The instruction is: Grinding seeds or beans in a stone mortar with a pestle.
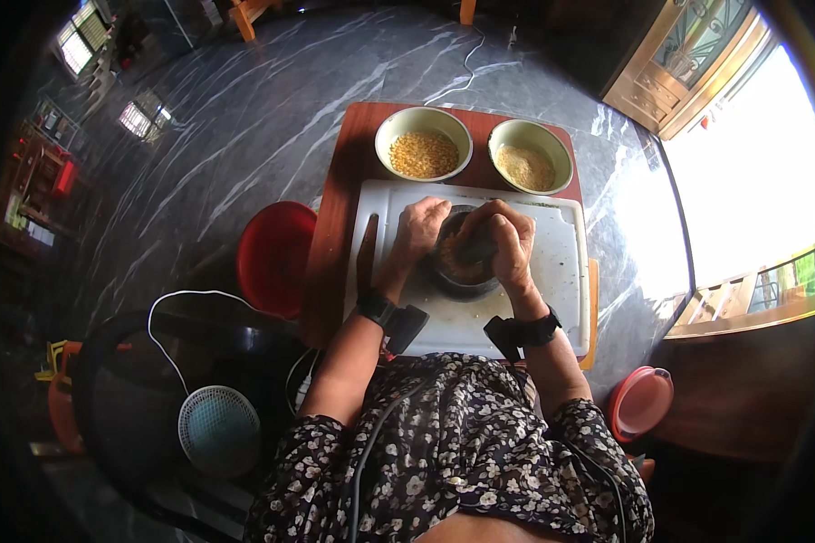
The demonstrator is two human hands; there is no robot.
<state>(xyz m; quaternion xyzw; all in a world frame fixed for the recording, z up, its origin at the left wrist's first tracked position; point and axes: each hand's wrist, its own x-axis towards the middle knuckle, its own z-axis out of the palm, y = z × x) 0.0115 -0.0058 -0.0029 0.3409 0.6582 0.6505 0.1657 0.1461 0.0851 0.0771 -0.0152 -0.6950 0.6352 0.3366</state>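
Observation:
A dark stone mortar (464, 290) sits on a white cutting board (543, 271) in front of me. Coarse yellow-brown grain bits (448, 254) lie inside its bowl. My left hand (421, 227) is curled at the mortar's left rim and steadies it. In my right hand (513, 237) is a dark pestle (475, 246), blurred and tilted inside the mortar; the fist covers its upper end. Beyond the board, one enamel bowl (384, 153) holds yellow corn kernels (423, 155). The enamel bowl to its right (562, 153) contains paler, crushed grain (526, 167).
The board lies on a red-brown wooden table (333, 176). A red basin (272, 258) stands left of it, near a white cable (170, 298) and a mesh-covered round object (219, 427). A red plastic container (644, 402) is at lower right. An open door (679, 61) stands at upper right.

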